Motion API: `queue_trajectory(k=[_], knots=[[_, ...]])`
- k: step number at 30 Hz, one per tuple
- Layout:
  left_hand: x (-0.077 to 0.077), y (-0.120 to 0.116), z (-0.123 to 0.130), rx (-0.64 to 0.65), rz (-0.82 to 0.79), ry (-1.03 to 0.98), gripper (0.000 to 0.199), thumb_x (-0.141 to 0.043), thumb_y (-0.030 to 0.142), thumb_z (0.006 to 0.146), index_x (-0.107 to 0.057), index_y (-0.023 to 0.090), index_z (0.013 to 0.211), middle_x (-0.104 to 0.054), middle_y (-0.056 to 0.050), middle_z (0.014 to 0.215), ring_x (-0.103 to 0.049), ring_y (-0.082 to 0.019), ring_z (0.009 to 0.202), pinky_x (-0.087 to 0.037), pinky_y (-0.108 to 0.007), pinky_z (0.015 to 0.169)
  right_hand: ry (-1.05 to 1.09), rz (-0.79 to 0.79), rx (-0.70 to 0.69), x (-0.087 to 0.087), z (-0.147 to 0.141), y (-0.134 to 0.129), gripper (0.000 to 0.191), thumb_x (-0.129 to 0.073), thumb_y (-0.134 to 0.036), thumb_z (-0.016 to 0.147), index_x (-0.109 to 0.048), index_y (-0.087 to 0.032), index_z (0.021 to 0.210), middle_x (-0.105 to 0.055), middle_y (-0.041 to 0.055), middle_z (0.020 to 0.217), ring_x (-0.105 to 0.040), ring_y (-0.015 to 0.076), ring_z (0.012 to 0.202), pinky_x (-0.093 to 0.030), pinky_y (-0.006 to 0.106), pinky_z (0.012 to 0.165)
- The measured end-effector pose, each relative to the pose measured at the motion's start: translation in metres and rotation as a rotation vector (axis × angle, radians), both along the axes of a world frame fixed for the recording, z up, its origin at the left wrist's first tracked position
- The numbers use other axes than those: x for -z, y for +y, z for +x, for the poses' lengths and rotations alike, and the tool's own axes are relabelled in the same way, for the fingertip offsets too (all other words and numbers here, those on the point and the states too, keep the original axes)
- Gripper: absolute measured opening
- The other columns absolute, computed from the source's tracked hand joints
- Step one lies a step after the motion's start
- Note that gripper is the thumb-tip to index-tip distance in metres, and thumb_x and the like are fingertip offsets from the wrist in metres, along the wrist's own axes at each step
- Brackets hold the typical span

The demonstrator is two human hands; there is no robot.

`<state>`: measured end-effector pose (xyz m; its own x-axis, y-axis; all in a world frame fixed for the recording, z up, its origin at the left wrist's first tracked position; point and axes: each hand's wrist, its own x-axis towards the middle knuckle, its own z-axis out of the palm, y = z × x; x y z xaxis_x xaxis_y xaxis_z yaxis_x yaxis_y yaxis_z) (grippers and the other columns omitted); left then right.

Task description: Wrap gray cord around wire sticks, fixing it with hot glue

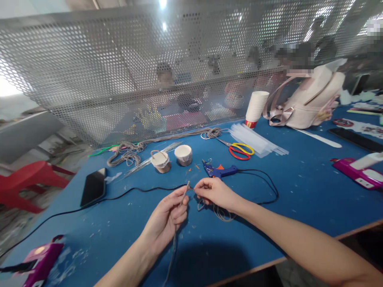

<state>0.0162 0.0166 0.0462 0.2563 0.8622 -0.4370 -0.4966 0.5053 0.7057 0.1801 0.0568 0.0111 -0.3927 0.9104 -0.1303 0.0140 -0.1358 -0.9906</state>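
Observation:
My left hand [167, 217] pinches a grey-brown cord [174, 249], whose short end pokes up past the thumb while the rest hangs toward the table's front edge. Close beside it, my right hand [216, 193] is closed in a fingertip pinch on thin cord. Loose loops of cord [223, 215] dangle beneath the right palm. Just beyond my hands a blue hot glue gun [220, 171] lies on the table. Two small cups [160, 161] with brown-wrapped sides and white tops stand behind it; the nearer one carries a cord loop.
Red-and-yellow scissors [241, 150], clear plastic strips [257, 140], stacked paper cups [256, 108] and a pink backpack [314, 97] lie further back. A phone [93, 186] and cord bundle [127, 153] are left. Purple power strips [357, 173] sit either side. A black cable crosses the blue table.

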Motion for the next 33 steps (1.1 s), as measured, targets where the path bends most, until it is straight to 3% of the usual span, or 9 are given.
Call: queue_trajectory(k=[8,18,21,24,27,29,33], knots=[[0.000,-0.001,0.002,-0.029,0.041,0.052,0.026,-0.057,0.006,0.075,-0.063,0.009,0.100,-0.066,-0.005,0.074,-0.028,0.000,0.035,-0.025,-0.016,0.034,-0.056,0.018,-0.035,0.000,-0.001,0.000,0.013,-0.060,-0.027,0.075,-0.058,-0.015,0.070,-0.052,-0.0056,0.050,-0.042,0.0052,0.039,-0.032,0.018,0.038],[0.002,0.002,0.003,-0.012,0.064,0.059,0.022,-0.059,0.011,0.076,-0.066,0.007,0.096,-0.048,0.004,0.042,-0.028,-0.003,0.036,-0.024,-0.016,0.036,-0.142,0.055,-0.072,0.002,0.003,0.001,0.009,-0.055,-0.018,0.079,-0.062,-0.014,0.078,-0.054,-0.0046,0.052,-0.046,0.0065,0.042,-0.036,0.018,0.041],[0.003,0.003,0.002,-0.031,0.060,0.076,0.021,-0.058,0.010,0.076,-0.067,0.007,0.095,-0.052,0.002,0.045,-0.028,-0.003,0.036,-0.024,-0.016,0.035,-0.305,0.227,-0.060,-0.006,0.008,-0.001,0.012,-0.055,-0.018,0.079,-0.064,-0.015,0.087,-0.061,-0.0015,0.063,-0.050,0.0074,0.047,-0.039,0.019,0.046],[0.002,0.004,0.001,-0.067,0.048,0.096,0.021,-0.057,0.008,0.076,-0.067,0.005,0.095,-0.064,-0.005,0.063,-0.029,-0.002,0.036,-0.026,-0.016,0.033,-0.485,0.524,0.039,-0.014,0.023,0.004,0.016,-0.056,-0.019,0.080,-0.063,-0.016,0.094,-0.065,0.0031,0.084,-0.055,0.0092,0.057,-0.044,0.023,0.057],[0.002,0.005,-0.001,-0.094,0.041,0.107,0.020,-0.056,0.006,0.078,-0.067,0.004,0.094,-0.064,-0.005,0.063,-0.030,-0.002,0.036,-0.027,-0.015,0.032,-0.776,0.754,0.125,-0.016,0.045,0.018,0.018,-0.051,-0.019,0.084,-0.062,-0.016,0.097,-0.064,0.0075,0.099,-0.059,0.0161,0.079,-0.045,0.029,0.072],[0.002,0.007,-0.002,-0.110,0.036,0.107,0.020,-0.055,0.007,0.079,-0.067,0.004,0.094,-0.062,-0.003,0.058,-0.031,-0.002,0.036,-0.028,-0.015,0.032,-1.039,0.818,0.060,-0.014,0.060,0.028,0.022,-0.048,-0.015,0.083,-0.061,-0.015,0.101,-0.062,0.0108,0.108,-0.055,0.0225,0.097,-0.043,0.033,0.081],[0.002,0.008,-0.003,-0.175,0.036,0.104,0.018,-0.055,0.007,0.079,-0.067,0.004,0.093,-0.069,-0.009,0.078,-0.033,-0.001,0.037,-0.031,-0.014,0.033,-1.221,0.818,-0.150,-0.004,0.073,0.039,0.034,-0.052,-0.008,0.072,-0.059,-0.013,0.105,-0.060,0.0132,0.113,-0.055,0.0258,0.098,-0.041,0.036,0.081]])
